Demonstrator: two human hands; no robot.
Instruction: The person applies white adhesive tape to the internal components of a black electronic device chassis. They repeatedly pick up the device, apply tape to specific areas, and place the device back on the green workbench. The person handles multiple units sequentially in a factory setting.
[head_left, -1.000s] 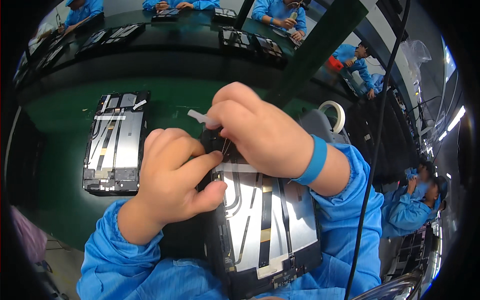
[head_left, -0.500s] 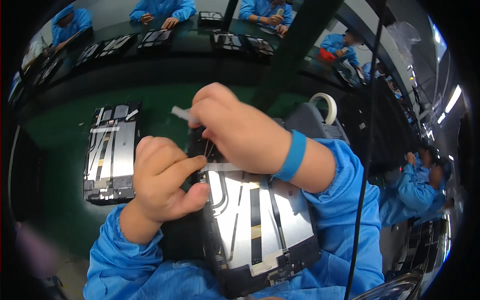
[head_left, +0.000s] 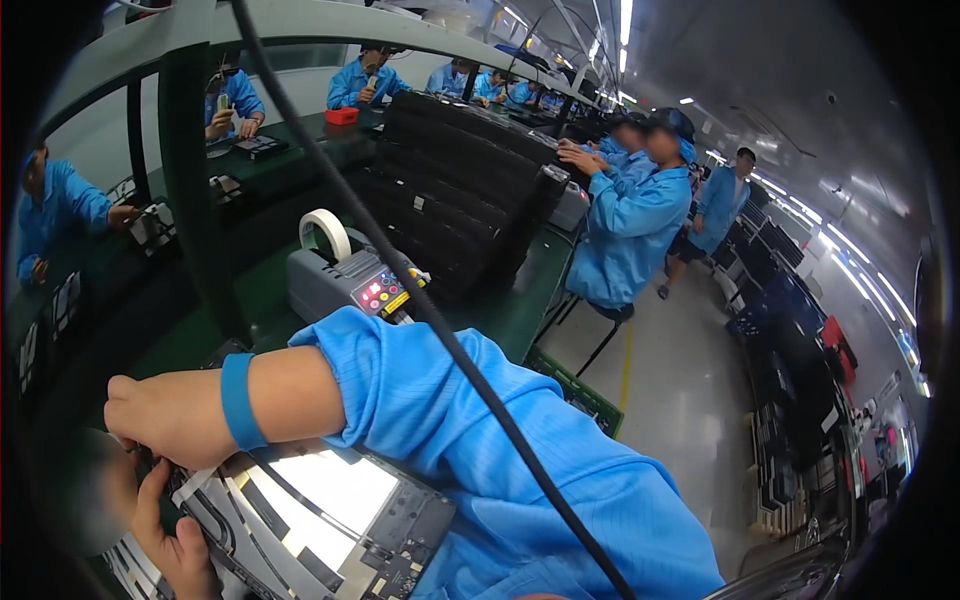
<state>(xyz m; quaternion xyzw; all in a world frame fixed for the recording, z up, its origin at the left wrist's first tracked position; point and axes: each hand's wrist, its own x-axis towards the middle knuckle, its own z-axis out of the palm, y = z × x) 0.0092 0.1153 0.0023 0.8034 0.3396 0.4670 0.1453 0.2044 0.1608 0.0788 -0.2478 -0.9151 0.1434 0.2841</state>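
An opened flat electronic device (head_left: 330, 500), with a bright silver plate, black strips and a circuit board at its near end, lies tilted in front of me. Over its far left part is my right hand (head_left: 180, 415), fingers closed and curled down, with a blue band on the wrist. What those fingertips hold is hidden behind the hand. My left hand (head_left: 170, 540) rests at the device's left edge, its index finger stretched up towards the right fingertips and its thumb apart. Its other fingers are partly out of sight and blurred.
A grey tape dispenser (head_left: 345, 275) with a cream tape roll stands beyond my right forearm. Behind it rises a stack of black trays (head_left: 450, 190). A black cable (head_left: 400, 270) hangs across the view. Co-workers in blue sit along the benches; one person stands in the aisle.
My view has swung to the right, so hands and device now sit at the lower left. The white strip in my right fingers earlier is out of sight.
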